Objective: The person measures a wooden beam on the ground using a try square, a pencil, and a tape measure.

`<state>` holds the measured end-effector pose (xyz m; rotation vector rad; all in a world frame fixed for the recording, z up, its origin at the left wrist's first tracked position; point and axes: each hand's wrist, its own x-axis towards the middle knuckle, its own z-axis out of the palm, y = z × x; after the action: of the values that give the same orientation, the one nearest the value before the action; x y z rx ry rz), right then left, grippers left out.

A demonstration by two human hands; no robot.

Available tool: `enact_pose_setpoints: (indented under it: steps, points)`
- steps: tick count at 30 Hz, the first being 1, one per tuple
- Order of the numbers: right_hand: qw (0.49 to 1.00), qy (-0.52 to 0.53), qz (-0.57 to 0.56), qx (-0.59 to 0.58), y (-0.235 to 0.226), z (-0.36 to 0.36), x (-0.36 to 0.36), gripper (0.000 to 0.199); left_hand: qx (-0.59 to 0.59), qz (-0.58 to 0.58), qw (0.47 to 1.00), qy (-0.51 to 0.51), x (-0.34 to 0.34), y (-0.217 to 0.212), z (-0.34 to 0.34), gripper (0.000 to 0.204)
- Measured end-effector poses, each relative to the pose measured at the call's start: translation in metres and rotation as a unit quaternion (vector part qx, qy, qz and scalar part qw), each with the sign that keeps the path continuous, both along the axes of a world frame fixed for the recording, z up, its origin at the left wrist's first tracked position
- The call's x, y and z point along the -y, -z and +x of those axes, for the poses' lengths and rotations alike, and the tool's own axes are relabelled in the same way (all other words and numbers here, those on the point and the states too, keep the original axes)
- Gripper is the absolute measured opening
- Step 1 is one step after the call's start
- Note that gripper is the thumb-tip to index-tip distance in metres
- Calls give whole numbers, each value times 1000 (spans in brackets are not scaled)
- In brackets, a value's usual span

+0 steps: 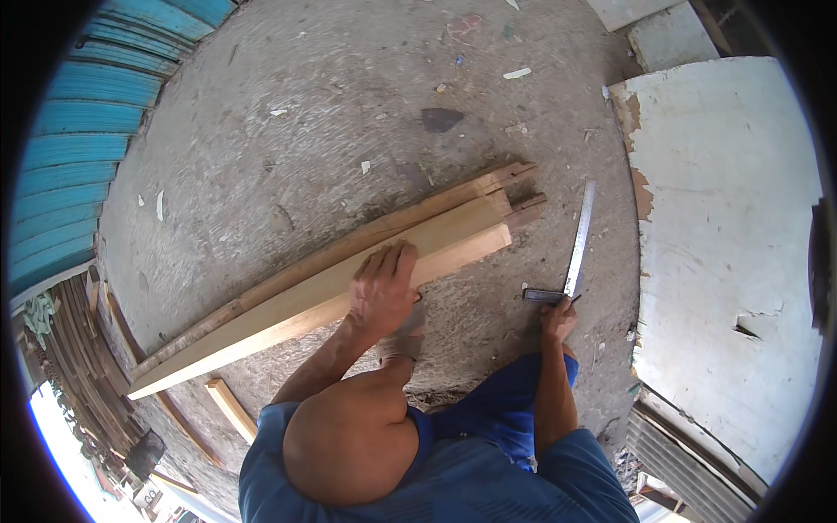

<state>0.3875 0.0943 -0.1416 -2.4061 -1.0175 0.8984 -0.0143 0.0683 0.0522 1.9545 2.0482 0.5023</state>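
A long pale squared timber (261, 329) lies slantwise in front of me, its far end up to the right. My left hand (382, 289) is closed over its upper edge, fingers curled on the top face. Low on the right, my right hand (559, 319) grips a try square (542, 295) by its dark stock. The square's long metal blade (581, 235) points away from me, apart from the timber. A thin dark tip shows by the right-hand fingers; I cannot make out what it is. Behind the timber runs a rougher board (458, 193) with a notched end.
Rough concrete floor (261, 174) carries scattered chips and a dark flat scrap (442, 119). Blue corrugated sheeting (87, 113) stands at the left, a worn white panel (724, 218) at the right. Stacked wood strips (83, 357) and a short offcut (231, 408) lie at the lower left.
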Motion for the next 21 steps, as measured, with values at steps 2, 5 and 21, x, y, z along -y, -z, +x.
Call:
enact_pose_setpoints:
  steps: [2,5,21]
  points:
    - [1000,2,-1,1,-3,-3,-1,57,5,-7,1000,-1,0,0,-1,63]
    - [1000,5,2,-3,-7,-8,-1,56,7,-4,1000,-1,-1,-1,-2,63]
    - [999,-20,18,29,12,10,1,59,28,-205,978,-35,-26,-5,-30,62]
